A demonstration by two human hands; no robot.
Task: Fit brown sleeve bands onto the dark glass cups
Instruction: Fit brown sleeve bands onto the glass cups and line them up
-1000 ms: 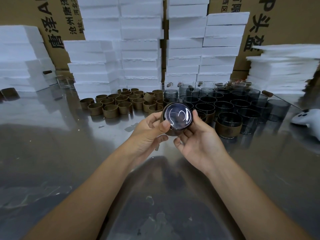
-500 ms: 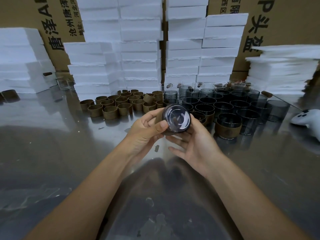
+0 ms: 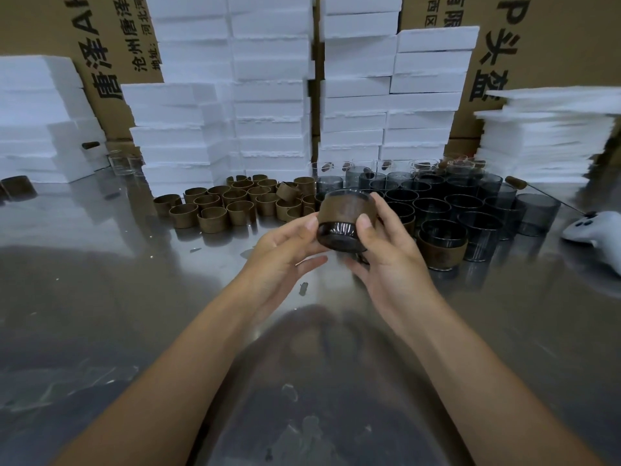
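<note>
A dark glass cup [image 3: 337,237] is held upright above the metal table, with a brown sleeve band [image 3: 342,210] round its upper part. My left hand [image 3: 285,250] holds it from the left, thumb tip against the band's lower edge. From the right, my right hand [image 3: 386,250] grips it, thumb on the band and fingers behind the cup. Several loose brown bands [image 3: 215,210] stand in a cluster behind and to the left. Behind and to the right stand several bare dark cups [image 3: 470,203]. One banded cup [image 3: 443,243] sits at the front of that group.
White foam blocks [image 3: 268,95] are stacked along the back, in front of cardboard boxes [image 3: 111,45]. More foam sheets [image 3: 544,139] pile up at the right. A white controller [image 3: 594,230] lies at the right edge. The reflective metal table [image 3: 134,297] spreads around my arms.
The cup was tipped with its base facing me; now it is turned upright, side on. Both hands shifted slightly forward and right, thumbs now on the band.
</note>
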